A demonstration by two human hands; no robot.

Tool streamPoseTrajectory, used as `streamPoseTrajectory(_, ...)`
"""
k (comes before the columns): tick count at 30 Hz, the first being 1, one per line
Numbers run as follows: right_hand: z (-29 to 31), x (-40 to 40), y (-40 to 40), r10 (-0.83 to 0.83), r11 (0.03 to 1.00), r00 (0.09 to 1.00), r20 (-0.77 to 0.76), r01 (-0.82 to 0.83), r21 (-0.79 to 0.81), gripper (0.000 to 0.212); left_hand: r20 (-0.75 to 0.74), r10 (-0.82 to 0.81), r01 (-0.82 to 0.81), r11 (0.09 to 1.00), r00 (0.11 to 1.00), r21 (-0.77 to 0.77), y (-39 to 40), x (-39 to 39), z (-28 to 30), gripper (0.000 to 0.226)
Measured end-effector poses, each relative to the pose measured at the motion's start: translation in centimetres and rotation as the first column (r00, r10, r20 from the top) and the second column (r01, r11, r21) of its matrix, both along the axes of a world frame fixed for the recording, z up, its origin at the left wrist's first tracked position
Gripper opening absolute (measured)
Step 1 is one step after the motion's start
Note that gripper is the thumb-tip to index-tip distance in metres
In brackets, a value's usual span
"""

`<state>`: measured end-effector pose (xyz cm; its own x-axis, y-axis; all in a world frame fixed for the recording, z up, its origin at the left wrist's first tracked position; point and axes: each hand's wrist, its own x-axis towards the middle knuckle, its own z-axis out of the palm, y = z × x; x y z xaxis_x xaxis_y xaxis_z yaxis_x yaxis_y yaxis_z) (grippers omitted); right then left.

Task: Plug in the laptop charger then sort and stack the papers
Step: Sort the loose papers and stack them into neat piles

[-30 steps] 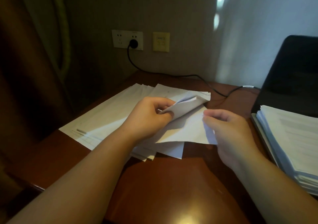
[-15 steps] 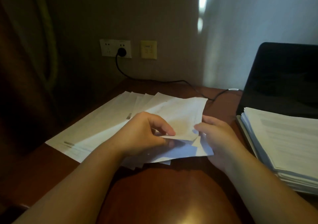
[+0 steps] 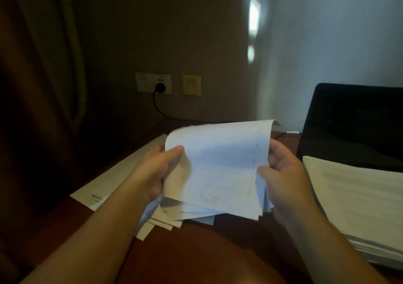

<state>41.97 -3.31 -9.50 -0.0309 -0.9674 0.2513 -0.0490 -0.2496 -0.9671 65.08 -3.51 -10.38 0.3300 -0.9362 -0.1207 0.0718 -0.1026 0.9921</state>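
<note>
Holding a small bundle of loose sheets (image 3: 220, 170) up off the table (image 3: 196, 251), the person gripped it from both sides. The left hand (image 3: 159, 172) pinched the bundle's left edge, thumb on the near face and fingers (image 3: 158, 150) curled behind it; the right hand (image 3: 281, 174) clamped the right edge the same way, thumb in front, the other fingers hidden behind the paper. The top sheet bowed away from the fingers, its far edge curling over, probably because thin paper held only at the sides sags. Gripping at both edges likely served to square the sheets before stacking. Directly beneath the fingers, more papers (image 3: 122, 179) lay fanned unevenly on the table, their corners sticking out toward the person, so sorting looked unfinished. To the right of the right hand's fingers, just beside the wrist, a thick, fairly neat stack of paper (image 3: 359, 200) rested on the table, a likely destination for the held bundle. Beyond that stack stood a dark laptop (image 3: 353, 122), screen off. Far beyond the fingers, on the wall, a black plug (image 3: 160, 86) sat in a white socket plate (image 3: 152, 83), and its cable (image 3: 156, 107) dropped behind the held sheets; a short length resurfaced beside the laptop, so the charger step appeared done. A yellowish wall plate (image 3: 191, 85) was next to the socket. The frame was dim and slightly blurred around the paper.
</note>
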Motion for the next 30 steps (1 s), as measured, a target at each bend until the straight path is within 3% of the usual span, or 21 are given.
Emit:
streamPoseTrajectory(3, 1.0, -1.1, 0.0, -0.014, 0.999, 1.0, -0.008, 0.014, -0.029, 0.031, 0.085, -0.115, 0.121, 0.99, 0.99, -0.072, 0.5, 0.3, 1.5, 0.033)
streamPoseTrajectory(6, 2.8, -2.9, -0.1, 0.055, 0.995, 0.998, 0.031, -0.057, 0.08, 0.014, 0.055, -0.291, 0.295, 0.952, 0.955, -0.088, 1.2, 0.7, 3.2, 0.044)
streamPoseTrajectory(9, 3.9, -4.4, -0.1, 0.141, 0.977, 0.985, -0.097, -0.122, 0.177, 0.023, 0.021, -0.45, 0.45, 0.89, 0.893, -0.075, 1.6, 0.4, 4.1, 0.049)
streamPoseTrajectory(13, 4.4, -5.7, 0.4, 0.084, 0.989, 0.985, -0.154, -0.063, 0.135, 0.036, 0.049, -0.398, 0.401, 0.91, 0.916, -0.11, 2.1, -1.4, 4.3, 0.038)
streamPoseTrajectory(18, 4.0, -6.5, 0.6, 0.121, 0.958, 0.97, -0.213, -0.058, 0.28, 0.028, -0.07, -0.405, 0.405, 0.914, 0.912, -0.008, 2.3, -3.1, 4.4, 0.023)
streamPoseTrajectory(20, 3.9, -6.6, 1.2, 0.134, 0.948, 0.95, -0.283, -0.04, 0.316, 0.022, -0.008, -0.398, 0.398, 0.918, 0.918, 0.004, 2.3, -3.6, 4.3, 0.032)
streamPoseTrajectory(22, 4.3, -6.7, 2.0, 0.098, 0.962, 0.943, -0.318, -0.008, 0.273, 0.025, 0.132, -0.358, 0.365, 0.93, 0.924, -0.039, 2.5, -4.1, 4.4, 0.045)
streamPoseTrajectory(24, 4.7, -6.8, 2.7, 0.055, 0.987, 0.969, -0.241, -0.017, 0.157, 0.039, 0.191, -0.295, 0.32, 0.941, 0.936, -0.112, 2.8, -4.5, 4.7, 0.049)
streamPoseTrajectory(27, 4.7, -6.7, 3.5, -0.081, 0.995, 0.968, -0.24, 0.065, -0.074, 0.037, 0.146, -0.22, 0.251, 0.933, 0.965, -0.257, 3.3, -4.9, 5.3, 0.043)
streamPoseTrajectory(30, 4.5, -6.7, 3.8, -0.147, 0.982, 0.973, -0.176, 0.122, -0.144, 0.023, 0.101, -0.208, 0.23, 0.909, 0.973, -0.348, 3.7, -5.3, 6.1, 0.041)
